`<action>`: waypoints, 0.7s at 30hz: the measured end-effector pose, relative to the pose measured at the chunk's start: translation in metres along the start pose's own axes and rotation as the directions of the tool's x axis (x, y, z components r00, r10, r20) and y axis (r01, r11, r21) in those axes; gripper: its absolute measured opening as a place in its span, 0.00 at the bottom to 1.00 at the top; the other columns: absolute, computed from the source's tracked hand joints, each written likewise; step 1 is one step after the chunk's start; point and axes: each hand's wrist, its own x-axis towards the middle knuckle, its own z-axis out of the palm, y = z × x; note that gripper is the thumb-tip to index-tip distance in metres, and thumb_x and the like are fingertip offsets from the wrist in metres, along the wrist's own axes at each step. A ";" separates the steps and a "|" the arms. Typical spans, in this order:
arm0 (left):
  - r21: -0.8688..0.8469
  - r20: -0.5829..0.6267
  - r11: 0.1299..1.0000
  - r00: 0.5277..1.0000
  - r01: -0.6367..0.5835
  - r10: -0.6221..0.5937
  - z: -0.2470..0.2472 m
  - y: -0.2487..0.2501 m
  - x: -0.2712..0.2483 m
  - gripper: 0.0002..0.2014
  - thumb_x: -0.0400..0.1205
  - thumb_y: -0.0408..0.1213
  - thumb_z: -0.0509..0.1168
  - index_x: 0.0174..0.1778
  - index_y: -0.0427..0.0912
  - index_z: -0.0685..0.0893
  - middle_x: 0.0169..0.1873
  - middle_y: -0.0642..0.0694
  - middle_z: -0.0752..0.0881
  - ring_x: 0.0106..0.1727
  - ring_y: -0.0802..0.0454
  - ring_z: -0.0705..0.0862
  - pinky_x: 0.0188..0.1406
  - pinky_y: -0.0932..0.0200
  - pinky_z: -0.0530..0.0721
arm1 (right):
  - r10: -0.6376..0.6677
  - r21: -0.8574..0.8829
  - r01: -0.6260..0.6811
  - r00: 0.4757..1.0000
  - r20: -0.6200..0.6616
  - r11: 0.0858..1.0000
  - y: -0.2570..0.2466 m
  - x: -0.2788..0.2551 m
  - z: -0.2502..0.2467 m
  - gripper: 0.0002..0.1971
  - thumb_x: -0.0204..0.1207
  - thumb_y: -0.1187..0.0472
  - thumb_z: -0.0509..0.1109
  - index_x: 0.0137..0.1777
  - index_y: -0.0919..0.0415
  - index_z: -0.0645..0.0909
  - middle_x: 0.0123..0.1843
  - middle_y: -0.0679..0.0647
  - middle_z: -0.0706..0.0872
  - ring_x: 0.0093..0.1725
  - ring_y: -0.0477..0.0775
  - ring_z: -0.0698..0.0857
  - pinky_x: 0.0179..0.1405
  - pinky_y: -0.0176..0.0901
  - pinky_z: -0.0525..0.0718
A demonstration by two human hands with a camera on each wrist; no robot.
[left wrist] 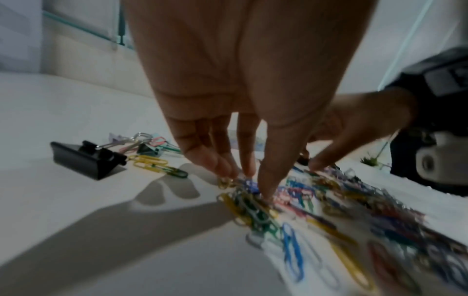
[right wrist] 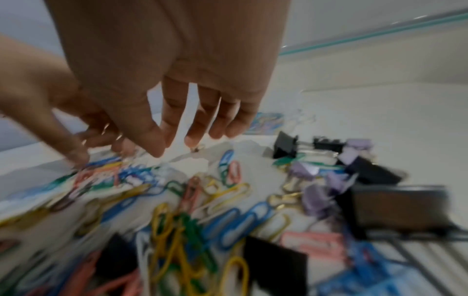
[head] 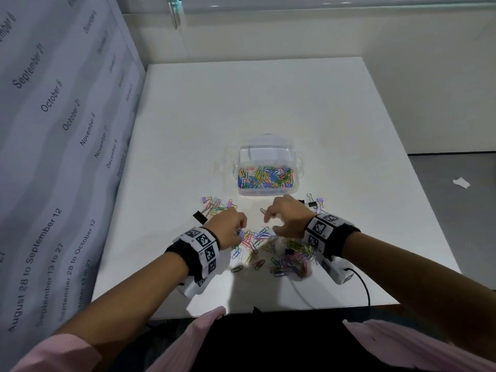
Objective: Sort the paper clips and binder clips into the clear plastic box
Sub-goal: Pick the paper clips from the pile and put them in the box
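A clear plastic box (head: 267,153) stands mid-table with coloured paper clips (head: 265,178) in its near compartment. A loose pile of paper clips (head: 260,242) lies in front of it. My left hand (head: 240,230) reaches down into the pile's left side. In the left wrist view its thumb and fingertips (left wrist: 225,168) pinch together on a few paper clips (left wrist: 238,183). My right hand (head: 271,221) hovers over the pile with fingers spread (right wrist: 174,142) and holds nothing. Black and lilac binder clips (right wrist: 354,160) lie to its right; one black binder clip (left wrist: 83,158) sits left.
A printed calendar panel (head: 67,116) walls the table's left side. More small clips (head: 217,205) lie left of the box. The table's front edge (head: 241,314) is near my body, and a black cable (head: 363,287) runs off it at right. A paper scrap (head: 461,183) lies on the floor.
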 end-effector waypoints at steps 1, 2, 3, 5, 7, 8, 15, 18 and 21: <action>0.018 -0.010 1.000 1.000 0.003 -0.003 0.003 -0.001 0.000 0.13 0.75 0.36 0.69 0.55 0.40 0.79 0.49 0.44 0.77 0.51 0.46 0.79 0.46 0.58 0.73 | 0.023 0.019 -0.022 0.999 -0.043 1.000 0.003 -0.003 -0.002 0.15 0.67 0.59 0.72 0.54 0.53 0.82 0.53 0.56 0.80 0.57 0.57 0.74 0.61 0.53 0.76; 0.026 -0.017 1.000 1.000 0.009 -0.009 0.004 -0.002 -0.001 0.13 0.75 0.36 0.69 0.55 0.41 0.78 0.48 0.45 0.76 0.50 0.46 0.79 0.46 0.58 0.73 | 0.038 0.029 -0.036 0.997 -0.067 0.999 0.006 -0.005 -0.003 0.18 0.66 0.57 0.73 0.57 0.52 0.80 0.55 0.56 0.79 0.58 0.57 0.74 0.61 0.53 0.76; 0.025 -0.024 1.000 1.000 0.010 -0.010 0.004 -0.002 -0.001 0.12 0.75 0.36 0.68 0.54 0.41 0.78 0.46 0.46 0.74 0.48 0.47 0.78 0.46 0.58 0.72 | 0.049 0.023 -0.047 0.997 -0.063 0.999 0.008 -0.007 -0.002 0.23 0.65 0.54 0.76 0.60 0.52 0.78 0.57 0.57 0.77 0.59 0.58 0.73 0.61 0.52 0.75; 0.026 -0.025 1.000 1.000 0.005 -0.005 0.004 -0.002 0.000 0.10 0.75 0.35 0.68 0.51 0.41 0.79 0.43 0.48 0.72 0.44 0.50 0.75 0.43 0.60 0.72 | 0.069 0.003 -0.069 0.998 -0.011 0.998 0.010 -0.010 0.003 0.35 0.60 0.47 0.79 0.67 0.51 0.71 0.62 0.58 0.73 0.61 0.59 0.72 0.62 0.51 0.73; 0.031 -0.013 0.999 1.000 0.011 -0.010 0.004 -0.001 0.001 0.06 0.74 0.34 0.68 0.44 0.43 0.79 0.41 0.49 0.74 0.43 0.50 0.75 0.42 0.59 0.72 | 0.067 0.002 -0.067 0.998 0.010 0.998 0.009 -0.012 0.013 0.45 0.55 0.43 0.81 0.72 0.51 0.65 0.65 0.59 0.70 0.63 0.60 0.71 0.65 0.52 0.73; 0.031 -0.007 0.999 1.000 0.015 -0.014 0.004 0.000 0.001 0.05 0.74 0.33 0.68 0.41 0.44 0.78 0.41 0.48 0.74 0.42 0.50 0.76 0.41 0.58 0.74 | 0.053 -0.002 -0.053 0.999 -0.001 0.999 0.007 -0.012 0.018 0.48 0.53 0.43 0.82 0.73 0.52 0.64 0.65 0.60 0.70 0.62 0.60 0.71 0.64 0.52 0.73; 0.033 -0.004 0.999 1.000 -0.018 0.018 0.007 0.005 0.001 0.10 0.75 0.32 0.67 0.51 0.42 0.79 0.44 0.49 0.72 0.49 0.45 0.79 0.46 0.57 0.74 | -0.004 0.034 0.003 0.999 0.039 0.999 -0.006 -0.005 0.033 0.26 0.61 0.55 0.80 0.59 0.59 0.78 0.58 0.63 0.75 0.56 0.62 0.76 0.54 0.47 0.75; 0.015 0.009 1.000 1.000 -0.024 0.024 0.005 0.005 0.000 0.12 0.75 0.30 0.66 0.54 0.41 0.79 0.45 0.49 0.72 0.50 0.45 0.79 0.46 0.57 0.74 | 0.032 0.061 -0.037 0.997 0.072 0.997 -0.007 -0.003 0.027 0.12 0.65 0.62 0.75 0.49 0.61 0.83 0.52 0.62 0.81 0.53 0.62 0.79 0.52 0.47 0.75; -0.015 0.032 1.000 0.999 -0.019 0.020 0.000 0.007 0.002 0.13 0.74 0.26 0.67 0.53 0.41 0.82 0.43 0.48 0.75 0.46 0.49 0.78 0.48 0.58 0.75 | 0.063 0.089 -0.063 0.998 0.002 0.994 -0.005 -0.003 0.018 0.07 0.66 0.68 0.69 0.42 0.61 0.85 0.47 0.60 0.87 0.49 0.60 0.83 0.47 0.43 0.78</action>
